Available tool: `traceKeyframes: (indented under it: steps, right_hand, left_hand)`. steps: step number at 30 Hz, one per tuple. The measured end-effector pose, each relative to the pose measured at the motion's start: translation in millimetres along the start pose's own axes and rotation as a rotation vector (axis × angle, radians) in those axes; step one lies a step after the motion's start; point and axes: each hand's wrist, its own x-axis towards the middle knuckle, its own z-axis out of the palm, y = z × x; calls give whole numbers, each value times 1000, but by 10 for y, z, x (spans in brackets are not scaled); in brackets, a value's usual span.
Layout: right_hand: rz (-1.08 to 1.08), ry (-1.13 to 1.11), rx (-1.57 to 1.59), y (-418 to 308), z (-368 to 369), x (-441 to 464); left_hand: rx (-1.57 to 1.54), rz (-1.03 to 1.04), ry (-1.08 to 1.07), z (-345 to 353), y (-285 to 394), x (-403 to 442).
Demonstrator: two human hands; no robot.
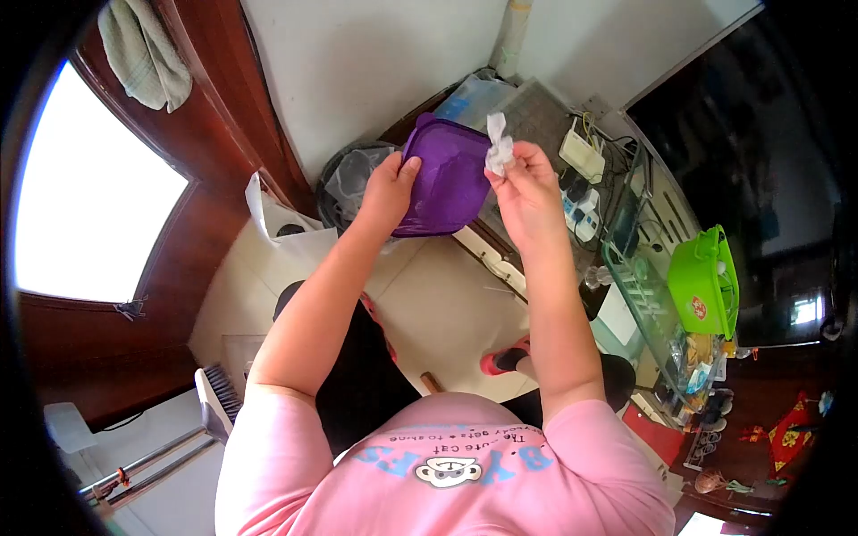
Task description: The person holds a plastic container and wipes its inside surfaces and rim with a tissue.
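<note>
My left hand (390, 192) grips the left rim of a purple plastic container (444, 177), its thumb laid over the edge. The container is tilted so that its inside faces me. By the container's right edge, my right hand (529, 189) pinches a crumpled white tissue (498, 147) between thumb and fingers, with one end sticking up. Just left of and behind the container stands a dark trash bin (325, 198) lined with a clear bag; the container and my left hand cover part of it.
A white plastic bag (288, 220) sits on the tiled floor beside the bin. To the right are a glass stand (639, 299), a bright green basket (702, 288), power strips (583, 214) with cables and a large black television (760, 152). A broom (214, 406) leans at lower left.
</note>
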Motion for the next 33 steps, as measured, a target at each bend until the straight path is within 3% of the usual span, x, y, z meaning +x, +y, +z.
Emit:
traceKeyframes:
  steps: [5,10,12,14,18,24,28,33]
  right_hand:
    - [47,32,-23,-114,-246,-329]
    - [102,47,-63,-308,-300,-722]
    - [107,60,-65,-368,-232,-870]
    - [112,42,-68,-396,-206,-975]
    - [138,1,-80,-373,-172,-1152]
    - [174,-4,-122,-398,-200,-1349]
    - [184,-33,-98,-471,-126,-1495]
    - [212,4,-122,-568,70,-1644]
  left_hand:
    - [-65,-51,35,-67,-42,33]
    - [-272,-131,51,-366,425,-54]
    - [-708,-112,89,-542,669,-134]
    - [-726,-11,69,-856,884,-329]
    - [-436,60,163,-1562,1186,-999]
    - [-453,-99,253,-2159,1279,-2035]
    - [-438,-163,372,-2069,1164,-2446]
    - [97,-42,390,-1785,967,-2635]
